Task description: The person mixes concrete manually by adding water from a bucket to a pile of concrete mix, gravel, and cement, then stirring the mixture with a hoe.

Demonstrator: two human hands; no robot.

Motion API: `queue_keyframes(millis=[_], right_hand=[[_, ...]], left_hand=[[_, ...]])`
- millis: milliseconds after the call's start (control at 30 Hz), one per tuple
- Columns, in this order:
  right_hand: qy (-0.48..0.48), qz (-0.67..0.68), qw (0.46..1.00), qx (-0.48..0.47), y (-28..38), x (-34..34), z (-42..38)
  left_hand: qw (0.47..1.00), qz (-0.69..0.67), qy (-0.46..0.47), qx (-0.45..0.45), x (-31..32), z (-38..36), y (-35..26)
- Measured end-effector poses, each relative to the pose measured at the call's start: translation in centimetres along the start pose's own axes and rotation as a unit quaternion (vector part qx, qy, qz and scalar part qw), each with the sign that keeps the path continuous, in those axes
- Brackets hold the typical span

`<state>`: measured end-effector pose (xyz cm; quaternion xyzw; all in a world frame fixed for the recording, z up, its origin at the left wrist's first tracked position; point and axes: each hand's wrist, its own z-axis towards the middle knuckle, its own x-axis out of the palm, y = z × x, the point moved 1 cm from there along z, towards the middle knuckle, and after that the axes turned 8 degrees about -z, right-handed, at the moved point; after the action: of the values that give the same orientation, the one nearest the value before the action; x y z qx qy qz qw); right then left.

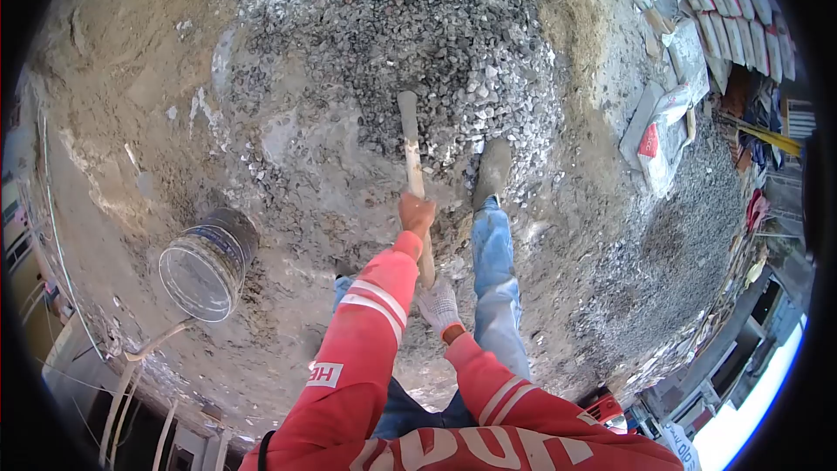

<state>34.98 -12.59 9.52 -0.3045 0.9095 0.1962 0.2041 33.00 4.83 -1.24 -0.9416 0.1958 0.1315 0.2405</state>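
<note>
A shovel [414, 170] with a pale wooden handle runs forward from my body, its grey metal end over the gravel heap [436, 44]. The blade shows only as a narrow strip. My left hand [418, 213], bare, is wrapped round the middle of the handle. Nearer to me, my right hand [438, 306], in a whitish knit glove, is closed at the handle's rear end. My boot [494, 170] stands at the gravel's near edge, right of the shovel.
A bucket [209, 266] lies tilted on the dirt at the left. Torn cement bags [663, 135] lie at the right, below a stack of bags [728, 4]. Finer gravel [671, 253] covers the right side. A branch-like pole [161, 340] stands near the bucket.
</note>
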Motion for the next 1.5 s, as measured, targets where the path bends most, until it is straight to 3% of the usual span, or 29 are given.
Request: queue_keyframes(millis=[67, 133, 167, 200, 267, 333, 367, 400, 433, 467, 533, 567, 633, 700, 767, 833, 900, 933, 967, 1067, 1167, 1233, 1267, 1300, 1333, 1367, 1433, 1467, 1500], right_hand=[[0.055, 0.039, 0.996, 0.051, 1.0, 0.6, -6.3], [0.039, 0.064, 0.996, 0.046, 1.0, 2.9, -12.7], [0.011, 0.069, 0.997, -0.022, 0.6, 4.3, -14.3], [0.027, 0.081, 0.996, 0.007, 1.0, 4.8, -15.1], [0.008, 0.114, 0.993, 0.005, 1.8, 4.8, -13.8], [-0.039, 0.118, 0.989, -0.08, 2.6, 2.7, -6.6], [-0.046, 0.06, 0.991, -0.108, 6.0, -2.1, -2.7], [-0.159, 0.034, 0.973, -0.166, 7.4, -4.3, 1.3], [-0.164, 0.043, 0.967, -0.19, 9.4, -8.1, 4.7], [-0.205, 0.033, 0.956, -0.206, 10.4, -10.5, 9.0], [-0.247, 0.018, 0.944, -0.218, 9.4, -11.9, 12.9], [-0.178, 0.032, 0.969, -0.168, 8.2, -12.1, 14.6], [-0.09, 0.039, 0.993, -0.061, 6.0, -12.4, 15.0], [-0.054, 0.033, 0.998, -0.022, 2.8, -9.8, 12.6], [-0.054, 0.055, 0.997, 0.023, 2.0, -7.2, 8.9], [-0.037, 0.05, 0.998, 0.023, 0.6, -6.2, 5.9], [-0.006, 0.065, 0.996, 0.052, 0.2, -4.7, 0.9], [0.002, 0.047, 0.997, 0.059, -0.8, -3.0, -1.9], [0.012, 0.032, 0.997, 0.068, -1.8, -0.8, -5.0], [-0.02, -0.035, 0.999, 0.029, -2.4, 2.9, -12.9], [-0.024, 0.022, 0.999, 0.022, -2.6, 4.9, -13.4], [-0.006, 0.052, 0.999, -0.015, 1.3, 0.9, -6.9], [-0.117, 0.034, 0.986, -0.112, 3.5, -0.8, -3.2], [-0.104, 0.051, 0.985, -0.127, 5.8, -3.0, 1.2], [-0.176, 0.038, 0.962, -0.206, 6.4, -3.1, 6.6], [-0.159, 0.046, 0.961, -0.221, 8.5, -5.4, 10.6], [-0.132, 0.09, 0.963, -0.216, 10.4, -8.3, 17.1], [-0.135, 0.086, 0.964, -0.214, 9.8, -8.1, 18.0], [-0.066, 0.08, 0.983, -0.151, 8.9, -7.3, 18.2]], left_hand=[[0.999, -0.009, -0.024, -0.039, -2.0, -3.7, 5.1], [0.998, 0.018, -0.055, 0.031, -5.2, -9.8, 7.9], [0.996, 0.005, -0.065, 0.06, -6.9, -12.2, 7.9], [0.996, 0.013, -0.068, 0.057, -8.4, -13.5, 6.9], [0.982, -0.021, -0.092, 0.163, -11.2, -15.0, 3.2], [0.969, -0.192, -0.03, 0.151, -12.5, -12.7, -4.3], [0.952, -0.255, -0.006, 0.167, -13.4, -11.7, -9.9], [0.911, -0.33, -0.038, 0.244, -13.2, -10.0, -14.7], [0.901, -0.319, -0.084, 0.281, -12.9, -8.1, -18.8], [0.852, -0.144, -0.248, 0.438, -11.9, -4.6, -21.2], [0.843, -0.152, -0.262, 0.444, -8.5, 0.1, -24.2], [0.842, -0.16, -0.253, 0.449, -6.1, 2.7, -23.5], [0.914, -0.1, -0.193, 0.343, 0.0, 8.8, -18.8], [0.971, -0.062, -0.127, 0.195, 2.8, 9.0, -13.9], [0.991, -0.039, -0.042, 0.121, 4.3, 8.3, -8.8], [0.994, -0.02, -0.021, 0.108, 3.9, 5.3, -6.7], [0.993, -0.031, -0.058, 0.101, 3.8, 3.1, -0.9], [0.999, -0.025, -0.021, 0.043, 1.8, -0.3, 0.1], [0.996, -0.069, -0.017, 0.053, 0.5, -2.9, 2.8], [0.996, -0.033, -0.056, 0.062, -3.4, -11.3, 7.7], [0.992, -0.073, -0.045, 0.091, -7.9, -13.7, 5.1], [0.958, -0.147, -0.141, 0.201, -9.9, -12.1, -2.0], [0.943, -0.156, -0.169, 0.239, -10.6, -10.0, -5.3], [0.921, -0.166, -0.187, 0.299, -11.4, -7.9, -9.8], [0.901, -0.148, -0.229, 0.338, -11.7, -5.7, -13.9], [0.872, -0.156, -0.235, 0.4, -11.6, -2.1, -16.8], [0.869, -0.161, -0.249, 0.395, -9.8, 4.0, -20.6], [0.869, -0.165, -0.246, 0.395, -8.3, 6.7, -20.2], [0.905, -0.109, -0.23, 0.341, -6.4, 10.0, -17.9]])
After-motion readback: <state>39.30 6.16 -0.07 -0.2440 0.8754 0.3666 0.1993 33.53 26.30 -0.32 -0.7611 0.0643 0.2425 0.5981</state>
